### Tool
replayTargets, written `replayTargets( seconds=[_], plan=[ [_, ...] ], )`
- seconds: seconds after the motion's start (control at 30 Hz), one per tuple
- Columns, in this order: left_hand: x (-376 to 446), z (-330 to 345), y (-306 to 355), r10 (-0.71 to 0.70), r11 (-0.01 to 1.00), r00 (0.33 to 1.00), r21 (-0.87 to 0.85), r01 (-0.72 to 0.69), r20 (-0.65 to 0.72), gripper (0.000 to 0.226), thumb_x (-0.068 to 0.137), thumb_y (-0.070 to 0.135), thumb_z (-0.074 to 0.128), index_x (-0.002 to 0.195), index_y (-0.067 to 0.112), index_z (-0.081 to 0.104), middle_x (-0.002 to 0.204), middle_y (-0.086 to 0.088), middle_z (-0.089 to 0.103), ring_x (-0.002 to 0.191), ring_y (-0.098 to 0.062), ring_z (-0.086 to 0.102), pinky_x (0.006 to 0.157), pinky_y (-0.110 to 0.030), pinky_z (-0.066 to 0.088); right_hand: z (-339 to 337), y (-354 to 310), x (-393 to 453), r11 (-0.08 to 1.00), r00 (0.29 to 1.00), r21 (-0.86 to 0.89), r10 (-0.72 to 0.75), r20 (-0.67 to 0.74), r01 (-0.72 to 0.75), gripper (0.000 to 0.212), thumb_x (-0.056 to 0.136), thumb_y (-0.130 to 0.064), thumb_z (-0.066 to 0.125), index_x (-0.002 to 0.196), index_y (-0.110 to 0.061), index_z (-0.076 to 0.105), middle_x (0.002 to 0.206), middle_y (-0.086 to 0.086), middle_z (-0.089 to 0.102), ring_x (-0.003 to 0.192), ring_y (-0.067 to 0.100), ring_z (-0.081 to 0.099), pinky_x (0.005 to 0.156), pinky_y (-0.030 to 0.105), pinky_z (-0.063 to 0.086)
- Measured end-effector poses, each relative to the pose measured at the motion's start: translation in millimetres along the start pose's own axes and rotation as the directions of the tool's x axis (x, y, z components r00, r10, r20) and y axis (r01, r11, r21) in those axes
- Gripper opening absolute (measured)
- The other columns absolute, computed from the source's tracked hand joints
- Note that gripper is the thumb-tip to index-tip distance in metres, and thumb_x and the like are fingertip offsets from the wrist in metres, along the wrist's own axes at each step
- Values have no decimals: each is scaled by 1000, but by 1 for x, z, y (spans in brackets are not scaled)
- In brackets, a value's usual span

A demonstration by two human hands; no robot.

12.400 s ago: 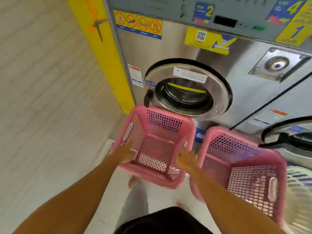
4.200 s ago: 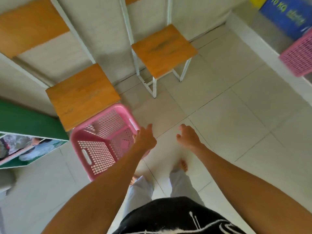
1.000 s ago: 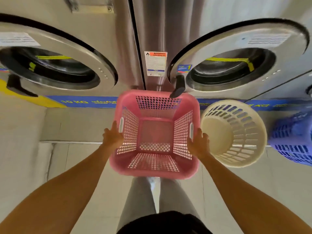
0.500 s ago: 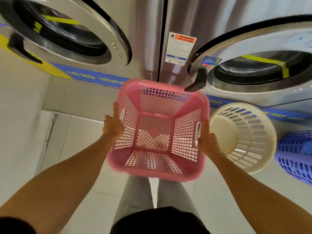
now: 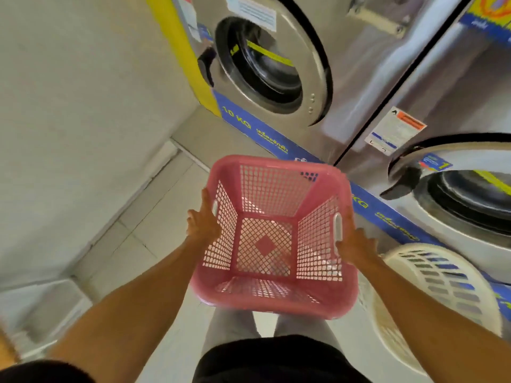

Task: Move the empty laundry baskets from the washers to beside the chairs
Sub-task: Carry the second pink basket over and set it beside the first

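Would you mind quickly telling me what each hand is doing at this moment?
Left hand: closed on the left side of the pink basket, at its handle slot.
Right hand: closed on the basket's right side, at the handle slot.

Pale tiled floor (image 5: pixel 132 239), plain wall (image 5: pixel 83 92) at left — yellow strip (image 5: pixel 188 56) w/ blue band (image 5: pixel 254 128) below.

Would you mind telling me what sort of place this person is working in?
Most likely a self-service laundromat: two steel front-loading washers stand side by side above a blue "10 KG" strip, and plastic laundry baskets, one pink and one cream, are in use.
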State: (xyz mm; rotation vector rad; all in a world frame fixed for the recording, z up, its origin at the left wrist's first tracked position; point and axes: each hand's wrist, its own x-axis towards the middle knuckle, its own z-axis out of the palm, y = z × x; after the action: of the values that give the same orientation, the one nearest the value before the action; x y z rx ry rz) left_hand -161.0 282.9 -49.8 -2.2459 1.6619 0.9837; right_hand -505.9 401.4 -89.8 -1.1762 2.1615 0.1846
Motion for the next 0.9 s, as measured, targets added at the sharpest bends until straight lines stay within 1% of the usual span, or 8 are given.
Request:
replayTargets(
  seconds=[0.17, 0.3, 0.4, 0.47, 0.57, 0.63, 0.77, 0.9],
  plan=[
    [-38, -27, -67, -128, 986, 992, -111, 125, -22, 124, 82, -10, 63, 146, 46, -27, 153, -40, 11, 122, -55, 49, 58, -39, 53, -10, -61, -6, 976, 975, -11, -218, 36, 218, 103, 92, -26, 53, 144, -54, -31, 92, 15, 53, 105, 39, 59, 95, 53, 40],
    [-77, -36, -130, -256, 944, 965, -228, 237, -57, 117, 88, 2, 66, 149, 43, -25, 157, -36, 10, 137, -55, 34, 91, -56, 50, -9, -118, -24, 930, 930, -9, -367, 33, 368, 77, 99, -44, 39, 146, -60, -20, 97, 25, 62, 72, 36, 66, 76, 49, 58],
    [-110, -30, -184, -356, 872, 932, -382, 306, -67, 110, 92, 15, 66, 149, 44, -24, 159, -31, 12, 145, -52, 19, 107, -63, 35, 5, -168, -46, 886, 886, -35, -461, 40, 463, 58, 97, -66, 22, 148, -61, -8, 100, 27, 61, 70, 36, 68, 75, 49, 60],
    [-136, -21, -224, -422, 818, 904, -458, 347, -68, 110, 92, 22, 67, 149, 44, -25, 159, -30, 15, 145, -51, 19, 108, -63, 33, 20, -201, -68, 838, 851, -150, -519, 79, 525, 60, 100, -60, 24, 150, -58, -8, 112, 31, 55, 80, 41, 68, 82, 50, 58],
    [-181, -4, -284, -520, 729, 852, -550, 409, -55, 112, 89, 28, 69, 148, 44, -25, 158, -31, 17, 144, -51, 22, 109, -63, 32, 47, -246, -104, 749, 799, -282, -578, 164, 600, 87, 98, -22, 48, 152, -53, -14, 135, 36, 40, 104, 45, 63, 89, 39, 53],
    [-213, 8, -326, -571, 656, 820, -619, 432, -33, 116, 85, 31, 73, 150, 42, -23, 156, -32, 22, 143, -51, 25, 110, -62, 30, 66, -271, -140, 687, 755, -318, -621, 210, 654, 99, 94, -8, 50, 151, -54, -18, 144, 35, 33, 113, 46, 59, 86, 38, 50],
    [-276, 27, -405, -620, 564, 784, -719, 406, -43, 116, 78, 34, 76, 154, 34, -11, 145, -27, 45, 137, -50, 37, 110, -64, 34, 114, -312, -215, 604, 673, -299, -684, 280, 739, 94, 101, -9, 47, 149, -54, -19, 155, 29, 21, 121, 48, 55, 90, 53, 56],
    [-338, 47, -469, -722, 456, 692, -766, 454, -20, 111, 83, 29, 71, 155, 35, -13, 143, -29, 45, 135, -52, 38, 107, -63, 38, 165, -340, -286, 499, 559, -252, -760, 331, 829, 72, 105, -37, 38, 146, -57, -17, 128, 22, 39, 85, 32, 63, 70, 47, 62]
  ],
)
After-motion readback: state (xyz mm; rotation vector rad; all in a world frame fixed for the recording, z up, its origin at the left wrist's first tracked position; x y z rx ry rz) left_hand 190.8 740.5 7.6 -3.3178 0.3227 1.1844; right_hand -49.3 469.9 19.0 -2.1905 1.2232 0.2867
